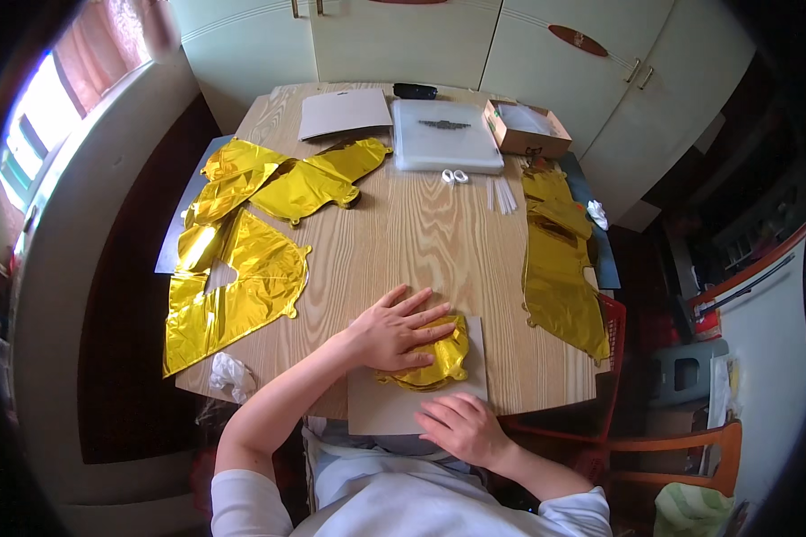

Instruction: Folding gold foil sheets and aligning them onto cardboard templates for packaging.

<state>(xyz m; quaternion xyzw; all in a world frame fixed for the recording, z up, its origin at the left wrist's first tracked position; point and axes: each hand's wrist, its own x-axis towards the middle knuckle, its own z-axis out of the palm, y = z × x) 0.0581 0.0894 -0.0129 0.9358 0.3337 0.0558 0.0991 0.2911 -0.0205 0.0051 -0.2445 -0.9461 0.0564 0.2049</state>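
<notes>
A folded gold foil balloon [446,365] lies on a sheet of grey cardboard [376,410] at the table's near edge. My left hand [394,333] presses flat on the foil, fingers spread, covering part of it. Closer to me, my right hand [464,430] rests open over the cardboard's lower right part, its fingers loosely bent, just below the foil. Whether its fingertips pinch the card's surface does not show; nothing is seen in them.
Flat gold foil balloons [269,273] spread over the table's left side, another foil balloon [560,282] along the right edge. Farther back are a stack of cardboard [345,115], a clear plastic bag pack [443,148], an open box [533,139], white-handled scissors [455,177] and thin straws [503,197].
</notes>
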